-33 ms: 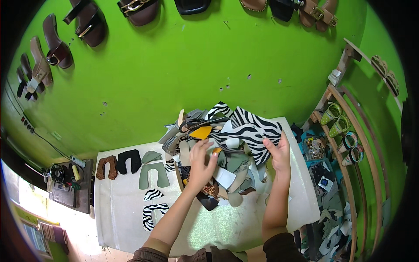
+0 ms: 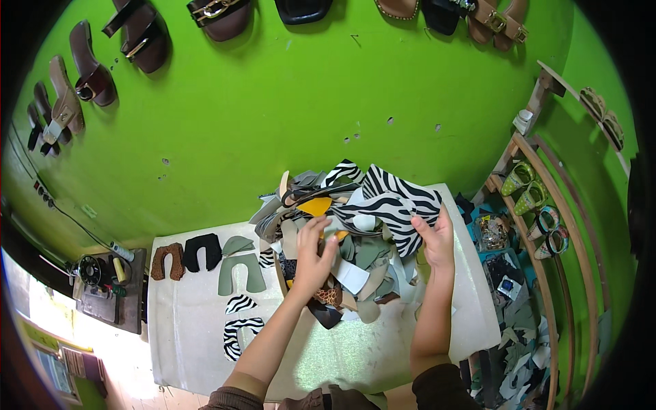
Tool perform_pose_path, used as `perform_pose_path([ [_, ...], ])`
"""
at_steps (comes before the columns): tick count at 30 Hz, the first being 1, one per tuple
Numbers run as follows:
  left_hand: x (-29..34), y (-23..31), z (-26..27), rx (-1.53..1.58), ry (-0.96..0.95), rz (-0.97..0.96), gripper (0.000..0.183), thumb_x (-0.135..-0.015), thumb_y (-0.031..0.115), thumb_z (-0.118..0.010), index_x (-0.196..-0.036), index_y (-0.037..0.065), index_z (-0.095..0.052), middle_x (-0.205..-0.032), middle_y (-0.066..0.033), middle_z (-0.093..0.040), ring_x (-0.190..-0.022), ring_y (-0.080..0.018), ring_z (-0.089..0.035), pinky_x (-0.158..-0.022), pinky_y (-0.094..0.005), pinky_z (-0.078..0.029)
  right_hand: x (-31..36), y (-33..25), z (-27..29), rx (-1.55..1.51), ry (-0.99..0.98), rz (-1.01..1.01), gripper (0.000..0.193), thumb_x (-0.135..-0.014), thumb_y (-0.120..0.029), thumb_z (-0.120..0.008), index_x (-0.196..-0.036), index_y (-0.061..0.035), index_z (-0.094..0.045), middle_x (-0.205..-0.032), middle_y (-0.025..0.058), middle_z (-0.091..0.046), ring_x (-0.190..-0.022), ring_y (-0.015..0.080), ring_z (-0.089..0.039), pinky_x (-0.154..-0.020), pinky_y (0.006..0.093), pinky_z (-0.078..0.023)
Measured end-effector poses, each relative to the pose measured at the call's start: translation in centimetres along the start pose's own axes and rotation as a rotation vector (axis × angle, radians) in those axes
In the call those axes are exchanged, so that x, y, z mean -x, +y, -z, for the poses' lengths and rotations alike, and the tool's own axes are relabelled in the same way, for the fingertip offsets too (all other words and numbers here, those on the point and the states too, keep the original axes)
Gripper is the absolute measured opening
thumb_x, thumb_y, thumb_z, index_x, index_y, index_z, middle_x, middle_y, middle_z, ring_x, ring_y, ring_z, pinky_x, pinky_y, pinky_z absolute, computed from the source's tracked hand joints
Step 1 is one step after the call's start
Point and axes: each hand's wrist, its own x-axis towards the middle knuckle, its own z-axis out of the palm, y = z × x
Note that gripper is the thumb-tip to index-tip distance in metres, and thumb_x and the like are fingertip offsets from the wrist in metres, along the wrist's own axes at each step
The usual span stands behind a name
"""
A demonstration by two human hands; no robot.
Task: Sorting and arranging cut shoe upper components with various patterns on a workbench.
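My right hand pinches the edge of a zebra-print fabric piece, thumb on top, at the right side of a heap of scraps. The piece spreads leftward over the heap and has an irregular outline. My left hand is over the heap's left part with fingers apart, holding nothing; whether its fingertips touch the scraps I cannot tell. Grey, green, beige, yellow and leopard-print offcuts make up the heap. To the left lie U-shaped pieces: brown, black, grey-green and zebra-print.
A pale cloth covers the table. A small zebra piece lies near the U shapes. On the left stands a dark side table with tools. Scraps fill the right side beside a wooden shoe rack. Sandals hang on the green wall.
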Motion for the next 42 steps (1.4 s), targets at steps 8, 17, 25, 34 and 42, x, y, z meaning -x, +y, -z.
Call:
perform_pose_path([
  [8, -0.7, 0.9, 5.4, 0.569, -0.095, -0.004, 0.076, -0.079, 0.055, -0.053, -0.131, 0.002, -0.033, -0.132, -0.0137, -0.038, -0.123, -0.0238, -0.036, -0.1, -0.0356, -0.028, 1.9, -1.4, -3.1, -0.055, -0.232, -0.059, 0.043, -0.079, -0.003, -0.063, -0.118, 0.0025, -0.044, -0.107, 0.0084, -0.057, -0.096, 0.0121, -0.053, -0.084, 0.0253, -0.044],
  [17, 2.2, 0.2, 8.9, 1.234, -0.561, 0.513, 0.051, -0.083, 0.031, -0.055, -0.118, -0.004, -0.044, -0.109, -0.0169, -0.058, -0.095, -0.024, -0.059, -0.084, -0.0339, -0.048, 4.2, 1.5, -6.8, -0.124, -0.274, -0.234, 0.045, -0.08, -0.009, -0.063, -0.119, 0.002, -0.044, -0.107, 0.0055, -0.055, -0.098, 0.0114, -0.05, -0.088, 0.0239, -0.038],
  [25, 5.4, 0.2, 9.6, 1.258, -0.371, 0.731, 0.021, -0.085, 0.012, -0.049, -0.101, -0.002, -0.048, -0.084, -0.0113, -0.059, -0.075, -0.0223, -0.062, -0.066, -0.0324, -0.054, 7.3, 4.9, -7.4, 0.179, -0.239, -0.227, 0.036, -0.082, -0.012, -0.061, -0.112, 0.0008, -0.047, -0.103, 0.0063, -0.057, -0.092, 0.0122, -0.052, -0.084, 0.0243, -0.04],
  [34, 6.4, 1.5, 10.3, 0.767, -0.352, 0.626, 0.018, -0.087, 0.011, -0.041, -0.096, 0.0, -0.052, -0.081, -0.0071, -0.061, -0.065, -0.0127, -0.058, -0.061, -0.0243, -0.049, 11.0, 1.5, -11.9, 1.176, -0.339, 0.636, 0.052, -0.072, -0.013, -0.057, -0.123, -0.013, -0.044, -0.128, 0.0132, -0.038, -0.119, 0.0332, -0.036, -0.099, 0.0502, -0.026],
  [42, 8.6, 0.0, 11.3, 0.616, -0.409, 0.662, 0.021, -0.086, 0.019, -0.046, -0.091, 0.0, -0.054, -0.077, -0.0063, -0.062, -0.063, -0.0135, -0.06, -0.059, -0.0237, -0.049, 11.7, 1.8, -12.7, 1.118, -0.576, 0.632, 0.031, -0.067, -0.017, -0.064, -0.098, -0.0118, -0.058, -0.1, 0.007, -0.05, -0.104, 0.0254, -0.046, -0.095, 0.0436, -0.032],
])
